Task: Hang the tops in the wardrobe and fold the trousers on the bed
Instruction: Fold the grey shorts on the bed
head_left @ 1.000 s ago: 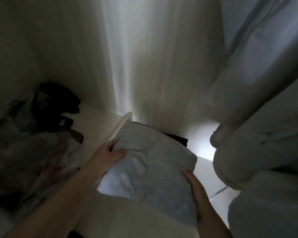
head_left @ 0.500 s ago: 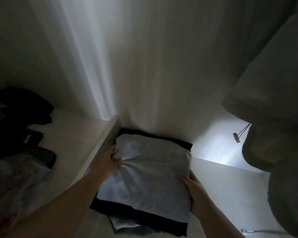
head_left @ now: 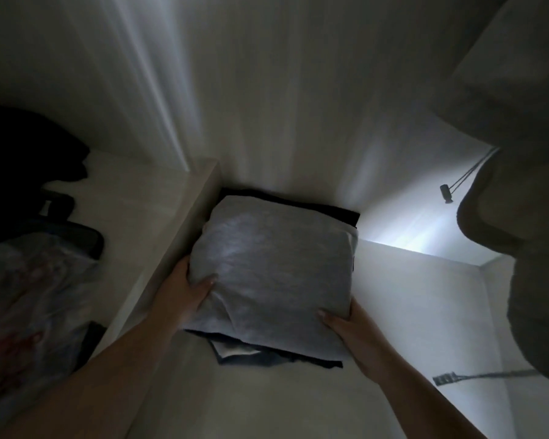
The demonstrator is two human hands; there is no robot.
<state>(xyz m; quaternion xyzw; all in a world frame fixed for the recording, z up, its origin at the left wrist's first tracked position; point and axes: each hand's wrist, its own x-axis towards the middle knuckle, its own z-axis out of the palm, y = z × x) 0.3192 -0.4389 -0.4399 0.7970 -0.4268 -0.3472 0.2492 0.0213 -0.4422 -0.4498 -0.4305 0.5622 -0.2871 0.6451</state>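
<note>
- Left hand (head_left: 187, 288) grips the near left edge of the folded grey garment (head_left: 273, 274), thumb curled over the top and the other fingers hidden underneath.
- Right hand (head_left: 352, 331) holds the near right corner the same way, thumb on top, the rest tucked under the cloth.
- A second ago that garment was held above the shelf edge; now it lies on top of a dark folded pile (head_left: 282, 359) in the wardrobe compartment, pushed back toward the rear panel (head_left: 267, 106).
- My reading: the folded piece is being set down on the stack, so this item is nearly stowed and the hands only need to slide out without dragging it askew.
- Beside the pile stands the divider (head_left: 184, 223); left of it sit dark bundles (head_left: 29, 144) and a pale plastic bag (head_left: 29, 296).
- Pale hanging clothes (head_left: 520, 153) fill the right side, with a drawstring toggle (head_left: 447, 193) dangling from them.
- Light is very poor: I cannot tell whether the grey piece is trousers or a top, what the lower layers are, or what the strap (head_left: 476, 375) at lower right belongs to.
</note>
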